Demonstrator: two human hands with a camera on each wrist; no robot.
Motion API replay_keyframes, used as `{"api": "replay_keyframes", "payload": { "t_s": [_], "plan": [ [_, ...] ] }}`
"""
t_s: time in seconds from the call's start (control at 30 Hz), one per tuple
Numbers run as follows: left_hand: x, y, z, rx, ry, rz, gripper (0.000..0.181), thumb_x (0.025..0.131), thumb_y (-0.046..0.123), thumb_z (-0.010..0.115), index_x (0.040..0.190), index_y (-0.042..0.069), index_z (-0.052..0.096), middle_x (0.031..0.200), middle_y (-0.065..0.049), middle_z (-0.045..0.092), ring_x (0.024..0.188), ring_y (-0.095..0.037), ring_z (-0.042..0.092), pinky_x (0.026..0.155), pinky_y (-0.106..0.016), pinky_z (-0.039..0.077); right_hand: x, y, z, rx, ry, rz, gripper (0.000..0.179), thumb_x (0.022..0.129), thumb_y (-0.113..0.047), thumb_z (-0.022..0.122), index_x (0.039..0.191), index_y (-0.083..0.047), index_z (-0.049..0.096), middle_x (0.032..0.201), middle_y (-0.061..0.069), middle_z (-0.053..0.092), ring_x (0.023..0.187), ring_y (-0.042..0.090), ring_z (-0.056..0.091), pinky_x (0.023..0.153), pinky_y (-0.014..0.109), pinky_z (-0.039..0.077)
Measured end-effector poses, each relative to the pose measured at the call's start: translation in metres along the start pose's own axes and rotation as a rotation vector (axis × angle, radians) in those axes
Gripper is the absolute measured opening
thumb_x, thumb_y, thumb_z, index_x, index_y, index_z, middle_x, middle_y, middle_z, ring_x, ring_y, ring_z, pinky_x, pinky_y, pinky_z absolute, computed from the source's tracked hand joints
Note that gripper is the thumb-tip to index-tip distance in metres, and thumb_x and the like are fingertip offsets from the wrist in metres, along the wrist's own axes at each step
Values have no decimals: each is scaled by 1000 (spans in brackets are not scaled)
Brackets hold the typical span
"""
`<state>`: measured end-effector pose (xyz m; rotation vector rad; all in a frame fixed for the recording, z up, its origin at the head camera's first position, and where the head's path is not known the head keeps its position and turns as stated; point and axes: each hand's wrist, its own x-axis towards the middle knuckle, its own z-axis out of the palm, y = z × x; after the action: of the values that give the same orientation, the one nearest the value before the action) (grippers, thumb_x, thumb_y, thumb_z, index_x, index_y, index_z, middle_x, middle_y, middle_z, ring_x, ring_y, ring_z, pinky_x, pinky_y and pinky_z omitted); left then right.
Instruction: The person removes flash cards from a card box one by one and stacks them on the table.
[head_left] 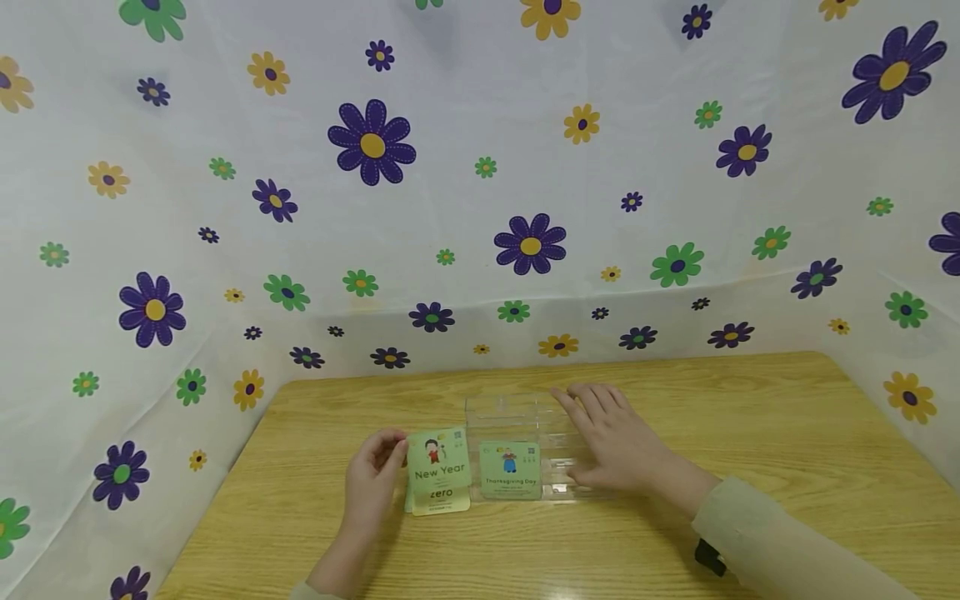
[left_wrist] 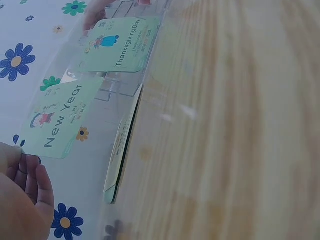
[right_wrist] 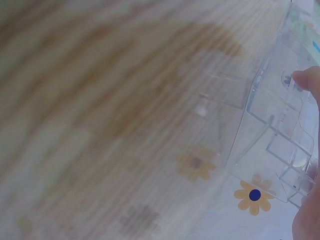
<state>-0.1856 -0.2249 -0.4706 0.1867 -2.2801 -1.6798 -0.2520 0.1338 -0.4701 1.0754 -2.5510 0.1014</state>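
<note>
My left hand (head_left: 371, 479) pinches a green "New Year" card (head_left: 438, 458) by its left edge, between thumb and fingers. Below that card a small stack of cards (left_wrist: 122, 145) lies on the table, with a yellowish "zero" card (head_left: 441, 500) partly covered in the head view. A clear plastic tiered rack (head_left: 501, 407) stands to the right, and a green "Thanksgiving Day" card (head_left: 510, 471) leans in its front left part. My right hand (head_left: 618, 442) grips the rack's right side, its thumb (right_wrist: 307, 80) at the front and the fingers toward the back.
The wooden table (head_left: 300, 492) extends on both sides of the rack. White cloth (head_left: 465, 108) with printed flowers hangs behind and around it. A black item (head_left: 709, 557) shows under the right sleeve.
</note>
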Motion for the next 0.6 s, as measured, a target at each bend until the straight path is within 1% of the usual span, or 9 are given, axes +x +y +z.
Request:
{"api": "replay_keyframes", "payload": {
  "t_s": [0.2, 0.37, 0.6],
  "plan": [
    [1, -3, -5, 30, -3, -30, 18, 107, 5, 62, 120, -7, 67, 110, -14, 71, 88, 2, 63, 82, -16, 57, 0, 0, 1, -8, 5, -4, 114, 80, -62, 80, 165, -7, 28, 151, 18, 47, 137, 33, 47, 121, 55, 40],
    [3, -5, -8, 53, -22, -53, 18, 106, 1, 61, 120, -9, 66, 109, -17, 70, 85, 2, 62, 80, -14, 56, 0, 1, 1, -4, 7, -6, 114, 80, -62, 80, 164, -7, 28, 151, 19, 48, 137, 33, 47, 121, 55, 39],
    [6, -10, -9, 82, -43, -93, 16, 105, -1, 63, 117, -10, 68, 99, -9, 70, 80, -1, 61, 76, -16, 57, 0, 1, 2, -6, 14, -9, 113, 79, -61, 80, 164, -6, 29, 150, 19, 48, 136, 33, 47, 120, 55, 40]
  ]
}}
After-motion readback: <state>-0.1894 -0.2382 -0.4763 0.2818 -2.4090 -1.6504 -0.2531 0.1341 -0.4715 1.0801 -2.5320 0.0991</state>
